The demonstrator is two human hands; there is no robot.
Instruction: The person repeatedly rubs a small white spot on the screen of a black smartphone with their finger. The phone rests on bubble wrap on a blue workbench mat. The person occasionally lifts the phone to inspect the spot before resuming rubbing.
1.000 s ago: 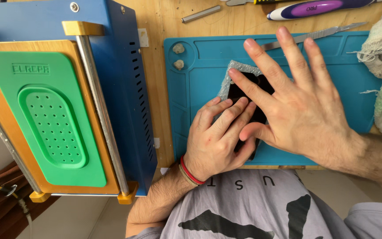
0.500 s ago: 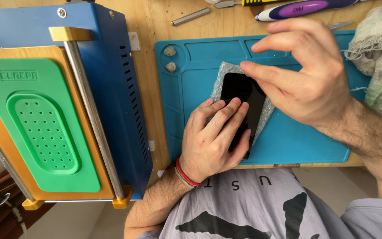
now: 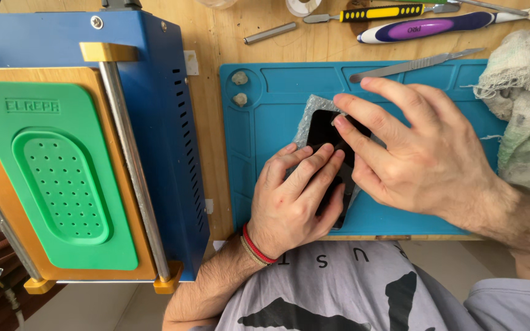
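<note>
A black phone screen (image 3: 322,130) lies on a piece of bubble wrap (image 3: 310,110) on the blue work mat (image 3: 400,217). My left hand (image 3: 295,193) presses flat on the lower half of the screen, fingers spread over it. My right hand (image 3: 418,153) rests over the upper right part, its index and middle fingertips touching the glass near the top edge. Most of the screen is hidden under both hands.
A blue machine (image 3: 167,122) with a green perforated pad (image 3: 62,184) stands at the left. Along the back lie a metal scalpel (image 3: 412,64), a purple and white tool (image 3: 424,27), a yellow-handled screwdriver (image 3: 375,12) and a metal rod (image 3: 270,32). A crumpled cloth (image 3: 526,104) sits at the right.
My right hand lifted off the screen half a second ago with fingers pinched, then came back down onto its upper part. My left hand stayed pressed on the lower half.
</note>
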